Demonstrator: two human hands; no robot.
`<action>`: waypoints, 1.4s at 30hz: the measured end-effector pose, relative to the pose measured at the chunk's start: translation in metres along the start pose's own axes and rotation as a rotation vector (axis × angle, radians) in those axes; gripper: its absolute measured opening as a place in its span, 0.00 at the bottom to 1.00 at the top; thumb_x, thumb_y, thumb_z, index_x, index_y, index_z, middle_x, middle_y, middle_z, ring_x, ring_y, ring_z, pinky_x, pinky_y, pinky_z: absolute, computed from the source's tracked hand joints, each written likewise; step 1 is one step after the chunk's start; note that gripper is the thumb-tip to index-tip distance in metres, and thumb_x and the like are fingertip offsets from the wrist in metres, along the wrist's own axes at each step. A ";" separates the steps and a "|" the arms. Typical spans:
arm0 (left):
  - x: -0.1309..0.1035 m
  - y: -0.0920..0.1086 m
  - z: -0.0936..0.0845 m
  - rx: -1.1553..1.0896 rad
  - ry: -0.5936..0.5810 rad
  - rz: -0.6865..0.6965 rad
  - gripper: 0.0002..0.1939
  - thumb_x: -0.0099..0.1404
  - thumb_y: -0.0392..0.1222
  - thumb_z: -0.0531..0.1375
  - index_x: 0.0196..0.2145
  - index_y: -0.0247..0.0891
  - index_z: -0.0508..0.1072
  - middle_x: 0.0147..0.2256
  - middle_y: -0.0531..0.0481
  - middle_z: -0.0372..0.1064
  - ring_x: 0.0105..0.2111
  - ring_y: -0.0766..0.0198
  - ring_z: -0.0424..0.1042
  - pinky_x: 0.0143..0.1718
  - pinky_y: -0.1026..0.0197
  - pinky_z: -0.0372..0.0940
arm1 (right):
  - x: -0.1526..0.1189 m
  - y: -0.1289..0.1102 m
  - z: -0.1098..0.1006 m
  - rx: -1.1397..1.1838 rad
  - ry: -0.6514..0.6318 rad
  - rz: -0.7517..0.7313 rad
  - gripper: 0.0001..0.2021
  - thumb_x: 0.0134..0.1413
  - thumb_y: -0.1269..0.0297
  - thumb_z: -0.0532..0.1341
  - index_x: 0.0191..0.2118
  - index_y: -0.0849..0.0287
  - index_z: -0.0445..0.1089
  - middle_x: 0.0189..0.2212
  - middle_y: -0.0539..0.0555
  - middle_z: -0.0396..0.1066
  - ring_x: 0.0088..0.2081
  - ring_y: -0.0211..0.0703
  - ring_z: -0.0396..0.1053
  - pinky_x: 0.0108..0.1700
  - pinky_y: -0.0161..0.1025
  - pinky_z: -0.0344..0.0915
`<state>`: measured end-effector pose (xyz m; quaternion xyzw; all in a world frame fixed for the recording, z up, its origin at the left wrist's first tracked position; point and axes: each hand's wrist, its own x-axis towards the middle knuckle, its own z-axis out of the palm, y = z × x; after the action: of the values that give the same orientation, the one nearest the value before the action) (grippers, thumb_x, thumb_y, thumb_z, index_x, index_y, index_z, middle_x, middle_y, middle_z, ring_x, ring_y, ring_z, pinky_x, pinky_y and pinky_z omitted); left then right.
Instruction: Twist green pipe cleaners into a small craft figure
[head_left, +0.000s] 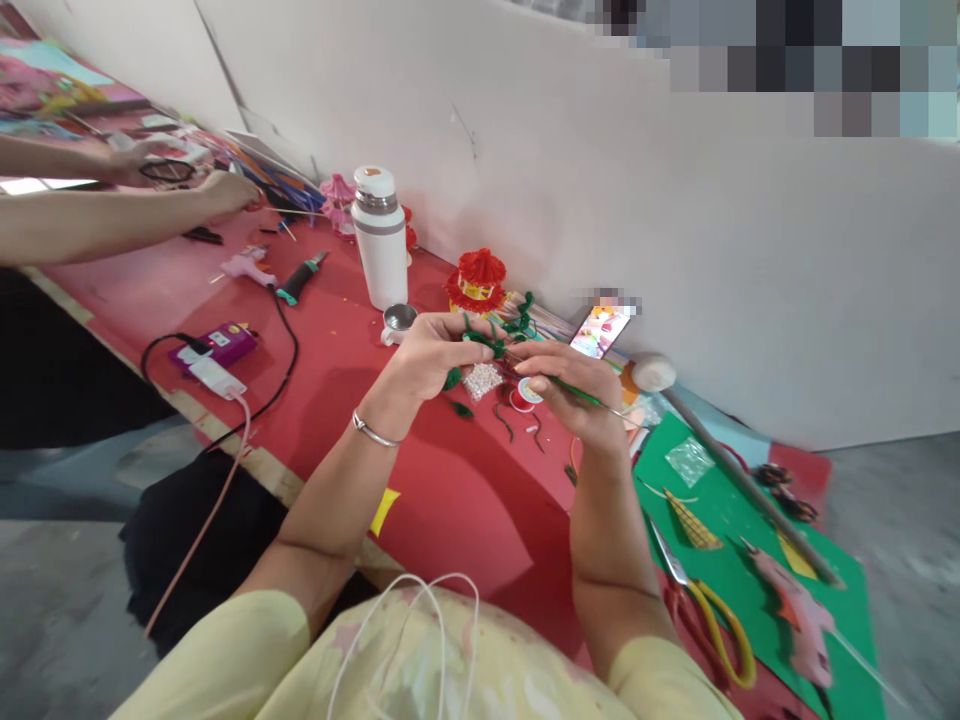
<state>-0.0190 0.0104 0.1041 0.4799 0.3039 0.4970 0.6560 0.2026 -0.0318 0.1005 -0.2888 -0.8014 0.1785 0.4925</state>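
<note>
Red tabletop (465,510) runs along a white wall. Above it, the left hand (435,350) is pinched shut on a green pipe-cleaner piece (487,343), and the right hand (574,390), just beside it, grips the thin green stick (585,395) joined to that piece. A small bag of white beads (481,380) lies just beneath the hands, and a white flask (380,240) stands beyond the left hand.

Red table (465,500) crowded with craft gear along a white wall (675,230).
A white flask (380,238) stands upright by a small cup (397,322), with a red lantern (477,280) near them. A phone (599,331) leans at the wall. Scissors (709,610) and a pink glue gun (799,610) lie on green paper (750,520). A co-worker's arms (112,210) reach in far left.
</note>
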 end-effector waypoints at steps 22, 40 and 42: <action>0.001 -0.023 0.026 -0.169 0.165 0.102 0.17 0.44 0.37 0.78 0.35 0.36 0.86 0.36 0.47 0.83 0.33 0.66 0.78 0.36 0.63 0.73 | -0.003 0.034 0.043 0.065 0.339 0.058 0.10 0.64 0.49 0.68 0.46 0.43 0.84 0.47 0.54 0.80 0.49 0.50 0.78 0.50 0.51 0.79; 0.000 -0.026 0.032 -0.377 0.110 -0.086 0.12 0.51 0.39 0.77 0.35 0.38 0.85 0.27 0.53 0.77 0.24 0.71 0.72 0.24 0.67 0.66 | -0.013 0.038 0.051 -0.111 0.457 -0.014 0.11 0.63 0.53 0.70 0.50 0.38 0.82 0.46 0.54 0.79 0.49 0.53 0.79 0.55 0.55 0.77; 0.001 -0.023 0.025 -0.376 0.054 -0.095 0.13 0.50 0.39 0.78 0.35 0.38 0.85 0.28 0.52 0.77 0.25 0.72 0.71 0.24 0.68 0.65 | -0.009 0.036 0.043 -0.045 0.415 0.018 0.10 0.64 0.50 0.69 0.49 0.40 0.83 0.47 0.54 0.81 0.49 0.52 0.79 0.52 0.53 0.79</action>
<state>0.0119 0.0020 0.0917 0.3206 0.2456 0.5262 0.7484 0.1775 -0.0098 0.0545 -0.3373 -0.6840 0.1018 0.6387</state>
